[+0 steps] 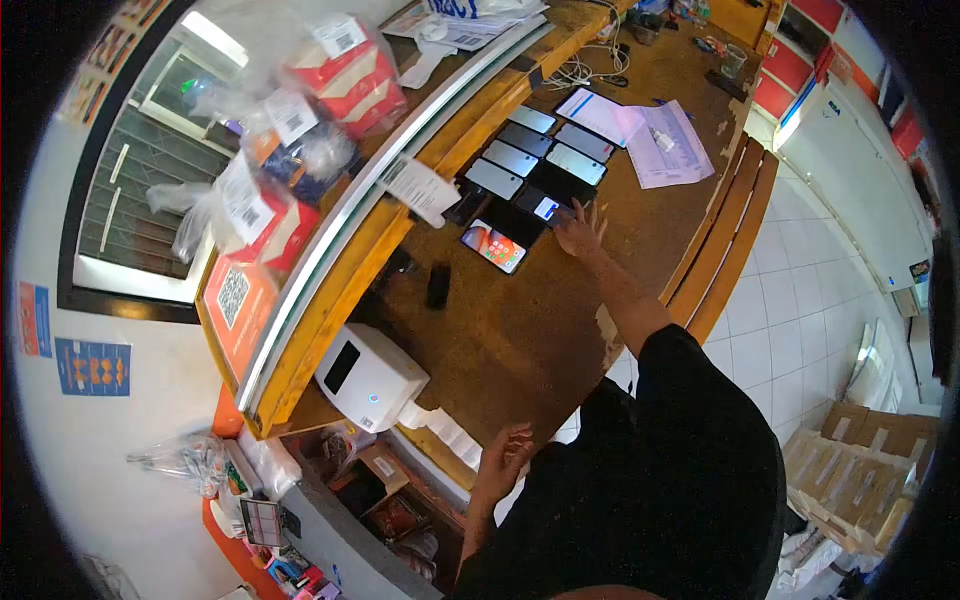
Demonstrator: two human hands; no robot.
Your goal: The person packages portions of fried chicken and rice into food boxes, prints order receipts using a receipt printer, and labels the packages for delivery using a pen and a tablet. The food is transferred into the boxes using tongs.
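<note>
Several phones lie in rows on the brown desk (500,340). My right hand (580,232) is over the desk with its fingers spread, at the edge of a dark phone (546,208) that shows a small lit blue and white area. Left of it lies a phone with a bright red and blue home screen (493,246). Phones with pale screens (576,164) lie farther back. My left hand (510,452) is held near the desk's front edge, beside the paper strip; its fingers are bent and apart, and nothing shows in them.
A white printer (368,378) stands at the desk's left, with a small black object (438,286) beyond it. Papers (668,145) and a cable (590,72) lie farther back. Bagged parcels (345,75) rest on the raised ledge. A wooden bench (728,240) runs along the right.
</note>
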